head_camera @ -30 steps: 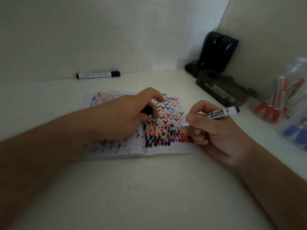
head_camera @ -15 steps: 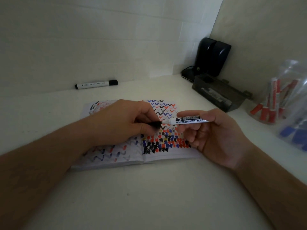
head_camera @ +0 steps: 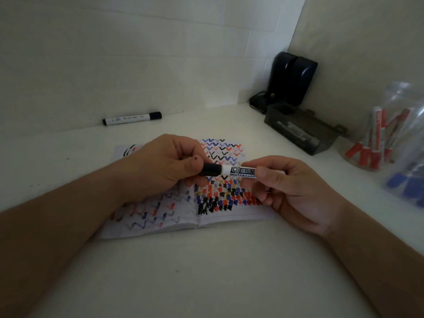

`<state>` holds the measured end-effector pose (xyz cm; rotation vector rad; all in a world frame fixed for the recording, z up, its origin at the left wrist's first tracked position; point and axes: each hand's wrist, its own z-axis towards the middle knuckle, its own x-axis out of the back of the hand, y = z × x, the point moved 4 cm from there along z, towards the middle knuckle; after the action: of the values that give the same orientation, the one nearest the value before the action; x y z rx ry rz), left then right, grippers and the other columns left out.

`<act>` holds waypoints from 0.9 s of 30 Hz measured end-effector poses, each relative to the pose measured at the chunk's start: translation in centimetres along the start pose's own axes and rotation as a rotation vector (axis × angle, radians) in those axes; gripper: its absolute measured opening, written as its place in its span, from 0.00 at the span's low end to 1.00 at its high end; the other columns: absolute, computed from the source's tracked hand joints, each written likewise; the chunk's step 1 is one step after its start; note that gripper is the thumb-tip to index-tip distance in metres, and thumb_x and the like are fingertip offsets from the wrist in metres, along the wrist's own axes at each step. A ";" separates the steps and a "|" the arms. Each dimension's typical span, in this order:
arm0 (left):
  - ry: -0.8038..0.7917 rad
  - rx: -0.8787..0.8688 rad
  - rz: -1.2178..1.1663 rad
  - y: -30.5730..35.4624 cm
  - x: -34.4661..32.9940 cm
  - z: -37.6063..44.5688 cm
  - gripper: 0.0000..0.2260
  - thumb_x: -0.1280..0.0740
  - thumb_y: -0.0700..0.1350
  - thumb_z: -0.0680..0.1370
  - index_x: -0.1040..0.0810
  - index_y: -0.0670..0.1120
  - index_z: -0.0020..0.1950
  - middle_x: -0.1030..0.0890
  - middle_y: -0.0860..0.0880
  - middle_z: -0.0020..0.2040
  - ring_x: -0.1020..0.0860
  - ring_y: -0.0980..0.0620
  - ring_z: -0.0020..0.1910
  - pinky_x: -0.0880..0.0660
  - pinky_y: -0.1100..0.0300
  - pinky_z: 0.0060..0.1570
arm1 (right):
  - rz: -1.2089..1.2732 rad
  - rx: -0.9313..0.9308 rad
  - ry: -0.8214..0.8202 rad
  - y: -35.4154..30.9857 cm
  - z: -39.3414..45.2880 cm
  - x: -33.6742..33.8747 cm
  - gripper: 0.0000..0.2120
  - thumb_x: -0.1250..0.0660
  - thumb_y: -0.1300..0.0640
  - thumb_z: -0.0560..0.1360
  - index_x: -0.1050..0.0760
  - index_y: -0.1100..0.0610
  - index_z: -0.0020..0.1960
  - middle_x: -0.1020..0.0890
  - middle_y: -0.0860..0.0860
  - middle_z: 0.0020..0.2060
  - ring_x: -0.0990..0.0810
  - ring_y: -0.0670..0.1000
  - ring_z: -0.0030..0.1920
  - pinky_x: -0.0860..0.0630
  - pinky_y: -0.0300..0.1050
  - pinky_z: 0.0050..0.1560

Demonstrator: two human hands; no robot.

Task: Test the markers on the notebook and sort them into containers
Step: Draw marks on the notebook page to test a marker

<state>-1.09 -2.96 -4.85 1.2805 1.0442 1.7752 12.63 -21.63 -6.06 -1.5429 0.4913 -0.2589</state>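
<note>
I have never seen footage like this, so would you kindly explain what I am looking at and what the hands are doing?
There is no machine here: a person wears a camera on the head, which looks down at their own two hands. The left hand grips the black cap of a whiteboard marker, and the right hand pinches its white barrel. Beneath them lies an open notebook covered with red, blue and black test marks. Another marker lies by the wall. At right, clear containers hold red markers and blue markers.
</note>
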 end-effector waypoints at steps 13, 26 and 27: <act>0.011 0.053 0.088 0.0 -0.4 0.2 0.11 0.33 0.56 0.74 0.15 0.52 0.44 0.14 0.53 0.37 0.20 0.55 0.35 0.27 0.66 0.39 | -0.044 0.058 -0.015 0.3 0.0 0.4 0.08 0.26 0.59 0.72 0.15 0.59 0.51 0.15 0.61 0.40 0.26 0.51 0.32 0.30 0.41 0.33; -0.146 -0.189 0.872 -0.7 -4.3 1.1 0.26 0.43 0.69 0.79 0.37 0.67 0.77 0.31 0.67 0.72 0.34 0.61 0.69 0.37 0.57 0.73 | -0.815 0.188 0.919 -7.0 3.9 13.6 0.14 0.35 0.56 0.78 0.15 0.48 0.59 0.16 0.47 0.39 0.21 0.43 0.32 0.28 0.37 0.30; -0.152 -0.215 0.873 -0.7 -4.3 1.2 0.25 0.45 0.70 0.78 0.32 0.68 0.75 0.29 0.66 0.71 0.33 0.61 0.68 0.35 0.57 0.72 | -0.981 0.123 0.898 -6.9 4.6 14.1 0.16 0.36 0.54 0.77 0.17 0.46 0.62 0.14 0.48 0.44 0.18 0.46 0.38 0.23 0.40 0.36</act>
<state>1.23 -6.17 -6.99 1.8486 0.1666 2.2645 28.06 -24.20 -1.44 -1.3787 0.3403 -1.7449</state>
